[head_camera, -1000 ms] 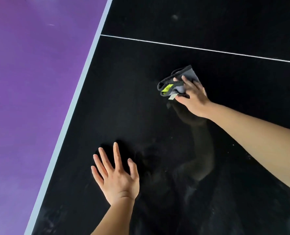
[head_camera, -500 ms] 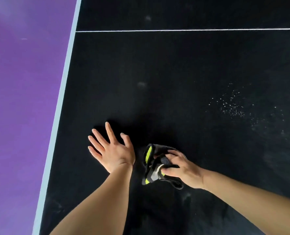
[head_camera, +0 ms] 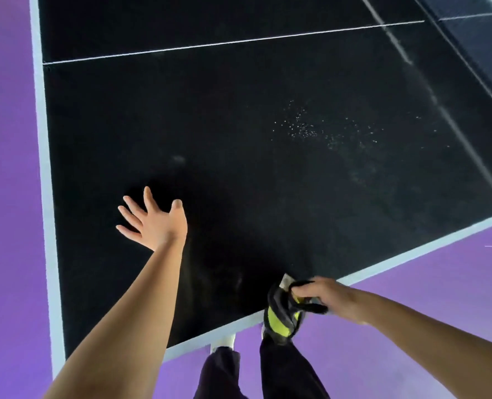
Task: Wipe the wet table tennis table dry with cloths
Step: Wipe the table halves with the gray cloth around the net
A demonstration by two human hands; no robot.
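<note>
The black table tennis table (head_camera: pixel 239 125) fills most of the view, its pale edge band running down the left and across the near side. My left hand (head_camera: pixel 152 223) lies flat on the table with fingers spread, near the left edge. My right hand (head_camera: pixel 331 300) grips a bunched grey and yellow-green cloth (head_camera: pixel 282 315) at the table's near edge; the cloth hangs partly over the edge. A patch of small water droplets (head_camera: pixel 305 128) glistens on the surface to the right of centre.
A white centre line (head_camera: pixel 210 47) crosses the far part of the table. Purple floor (head_camera: pixel 5 197) surrounds the table on the left and near side. My dark-trousered legs (head_camera: pixel 268 370) and white shoes stand just below the near edge.
My right hand has dragged the cloth back toward me, from beside my left hand to the table's near edge. The view has pulled back, showing the near edge and my legs.
</note>
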